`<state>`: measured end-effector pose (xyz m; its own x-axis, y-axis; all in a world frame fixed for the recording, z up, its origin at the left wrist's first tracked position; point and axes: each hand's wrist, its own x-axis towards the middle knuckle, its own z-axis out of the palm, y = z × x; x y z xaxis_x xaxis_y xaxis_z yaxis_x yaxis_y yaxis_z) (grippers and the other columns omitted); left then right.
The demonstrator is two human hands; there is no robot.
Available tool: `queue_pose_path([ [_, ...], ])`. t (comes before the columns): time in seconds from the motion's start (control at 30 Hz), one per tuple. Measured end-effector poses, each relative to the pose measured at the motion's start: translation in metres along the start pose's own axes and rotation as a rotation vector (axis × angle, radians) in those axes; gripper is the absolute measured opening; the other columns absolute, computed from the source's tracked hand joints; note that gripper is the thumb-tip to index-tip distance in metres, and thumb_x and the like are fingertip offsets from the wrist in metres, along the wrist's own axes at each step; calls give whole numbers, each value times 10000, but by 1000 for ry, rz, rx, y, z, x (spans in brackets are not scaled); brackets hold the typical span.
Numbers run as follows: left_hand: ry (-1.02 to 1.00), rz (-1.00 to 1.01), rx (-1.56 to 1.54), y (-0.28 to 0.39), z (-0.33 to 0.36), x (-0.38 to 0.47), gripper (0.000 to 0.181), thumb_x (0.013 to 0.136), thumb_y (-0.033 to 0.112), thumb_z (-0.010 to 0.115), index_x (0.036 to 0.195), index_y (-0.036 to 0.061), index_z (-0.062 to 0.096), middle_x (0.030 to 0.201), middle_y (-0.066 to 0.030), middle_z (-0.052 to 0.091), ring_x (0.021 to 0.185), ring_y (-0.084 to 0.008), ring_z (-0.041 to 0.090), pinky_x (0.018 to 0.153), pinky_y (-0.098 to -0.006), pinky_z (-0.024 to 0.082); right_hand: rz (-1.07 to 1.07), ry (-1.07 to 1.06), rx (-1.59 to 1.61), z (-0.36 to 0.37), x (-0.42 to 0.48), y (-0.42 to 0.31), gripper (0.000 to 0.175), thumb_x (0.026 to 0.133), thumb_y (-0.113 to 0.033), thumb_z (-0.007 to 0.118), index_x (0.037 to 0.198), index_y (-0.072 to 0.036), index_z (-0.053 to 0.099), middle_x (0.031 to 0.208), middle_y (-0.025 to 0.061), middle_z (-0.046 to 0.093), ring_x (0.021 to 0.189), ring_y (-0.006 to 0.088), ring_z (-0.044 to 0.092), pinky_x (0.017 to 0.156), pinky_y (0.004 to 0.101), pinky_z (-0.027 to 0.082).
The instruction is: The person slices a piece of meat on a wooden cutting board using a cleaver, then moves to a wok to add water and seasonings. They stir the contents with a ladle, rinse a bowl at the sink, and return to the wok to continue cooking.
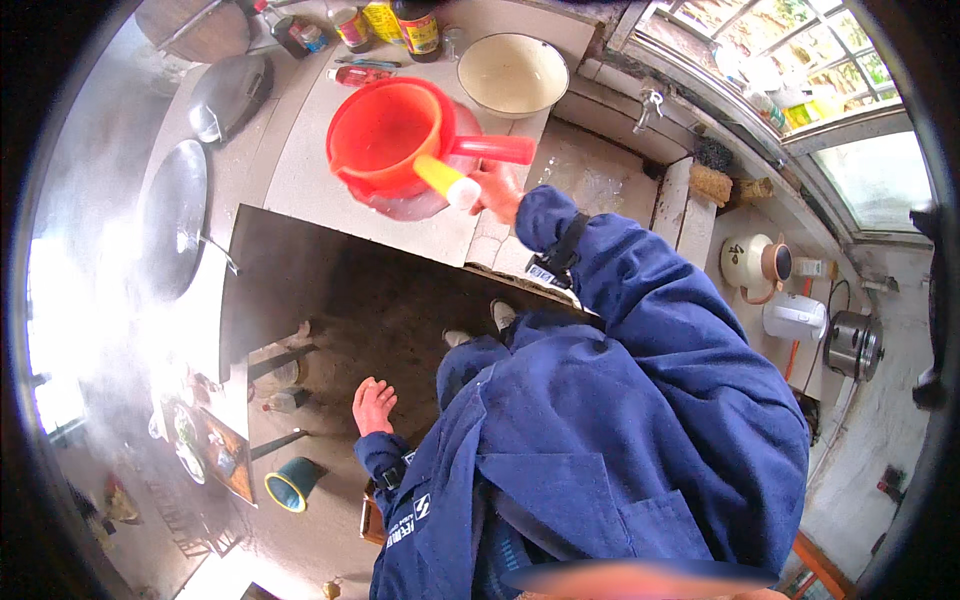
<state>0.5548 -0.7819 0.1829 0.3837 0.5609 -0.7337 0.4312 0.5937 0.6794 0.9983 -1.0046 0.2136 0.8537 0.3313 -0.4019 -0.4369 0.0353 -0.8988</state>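
Note:
Over the tiled counter, my right hand is at nested plastic dippers and grips them by the handle side. The upper dipper is orange-red with a yellow handle; another has a red handle. A pinkish vessel shows below them. The handles partly cover my fingers, so which part they grip cannot be told. My left hand hangs beside my body over the dark floor, empty, its fingers apart and slightly bent. A cream enamel basin stands on the counter behind the dippers.
At the left are a large round metal lid and another metal lid, with steam around. Sauce bottles stand at the back. A tap overhangs the sink. A kettle and metal pot are at the right; a bucket is on the floor.

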Motion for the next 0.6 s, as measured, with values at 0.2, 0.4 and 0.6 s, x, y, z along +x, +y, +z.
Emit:
queue_pose_path([
  [0.2,-57,39,82,33,25,20,396,927,234,646,1262,41,561,1081,-142,665,904,-239,664,774,-361,554,75,-38,14,35,4,21,206,842,-2,525,1032,17,602,732,94,609,541,173,586,406,327,526],
  [0.4,-211,43,157,62,68,48,392,931,228,642,1264,37,561,1120,-147,653,952,-246,656,808,-364,546,211,21,-68,43,15,30,218,887,-83,562,1088,-2,579,769,101,624,550,180,610,426,323,538],
  [0.6,-541,25,350,98,134,51,258,958,140,589,1177,3,596,1093,-117,668,959,-195,654,819,-316,544,283,-193,-143,-22,-29,5,224,955,-216,582,1061,-22,618,882,89,646,639,167,633,484,305,544],
])
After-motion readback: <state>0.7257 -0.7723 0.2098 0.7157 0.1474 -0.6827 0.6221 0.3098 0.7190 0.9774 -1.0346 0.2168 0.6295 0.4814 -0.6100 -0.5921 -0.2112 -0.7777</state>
